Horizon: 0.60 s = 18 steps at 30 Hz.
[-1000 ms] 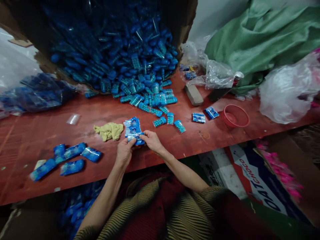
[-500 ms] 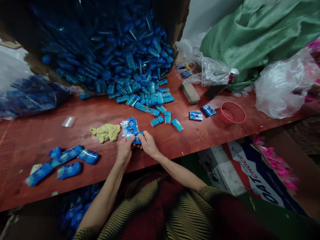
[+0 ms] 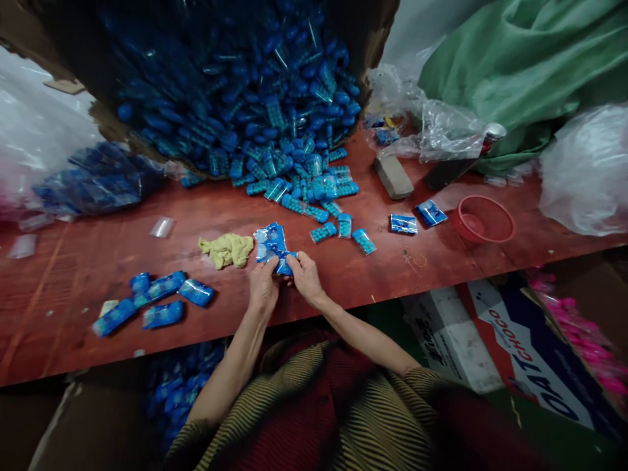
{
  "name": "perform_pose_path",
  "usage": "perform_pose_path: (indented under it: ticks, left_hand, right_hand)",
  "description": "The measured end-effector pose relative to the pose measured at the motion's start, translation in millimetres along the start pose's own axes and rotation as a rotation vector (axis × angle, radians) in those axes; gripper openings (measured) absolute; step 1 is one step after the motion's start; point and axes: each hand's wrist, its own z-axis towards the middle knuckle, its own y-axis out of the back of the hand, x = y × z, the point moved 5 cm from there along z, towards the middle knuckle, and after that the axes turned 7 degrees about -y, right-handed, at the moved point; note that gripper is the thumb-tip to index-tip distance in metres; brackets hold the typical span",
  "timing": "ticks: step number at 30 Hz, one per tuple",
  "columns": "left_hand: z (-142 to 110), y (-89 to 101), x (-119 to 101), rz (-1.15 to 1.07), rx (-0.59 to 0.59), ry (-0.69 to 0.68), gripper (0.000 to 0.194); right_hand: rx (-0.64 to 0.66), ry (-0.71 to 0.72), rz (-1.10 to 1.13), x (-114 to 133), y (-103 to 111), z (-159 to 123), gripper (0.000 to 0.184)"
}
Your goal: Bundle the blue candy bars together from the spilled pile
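Near the table's front edge, my left hand (image 3: 263,284) and my right hand (image 3: 305,278) pinch a small blue printed packet (image 3: 284,263) between them, thumbs on top. Its underside is hidden by my fingers. Just beyond it lie several flat blue printed sleeves (image 3: 269,237), partly overlapped by the held packet. A crumpled yellow-green cloth (image 3: 226,250) rests to the left of these. Clear containers of blue beads with blue caps (image 3: 322,232) are scattered ahead and to the right of my hands.
A large torn carton (image 3: 110,127) spills a heap of blue containers (image 3: 275,111) onto the red table (image 3: 216,203). Wrapped blue packs (image 3: 163,314) lie left. At right are two blue packets (image 3: 403,224), a grey block (image 3: 393,176), a red basket (image 3: 483,219) and a green sack (image 3: 515,72).
The whole scene has shifted to the right in view as my head turned left. Both hands still hold the blue packet, which is tilted a little differently between my fingers.
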Motion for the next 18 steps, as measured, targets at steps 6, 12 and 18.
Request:
perform_pose_path:
  ticks: [6, 12, 18]
  left_hand:
    - [3, 2.3, -4, 0.078, 0.102, -0.024, 0.025]
    - [5, 11.0, -6, 0.127, 0.059, -0.119, 0.025]
    - [5, 14.8, -5, 0.209, 0.057, -0.144, 0.027]
  right_hand:
    - [0.19, -0.126, 0.11, 3, -6, 4, 0.03]
    - [0.188, -0.125, 0.129, 7, -5, 4, 0.028]
    - [0.216, -0.146, 0.159, 5, -5, 6, 0.033]
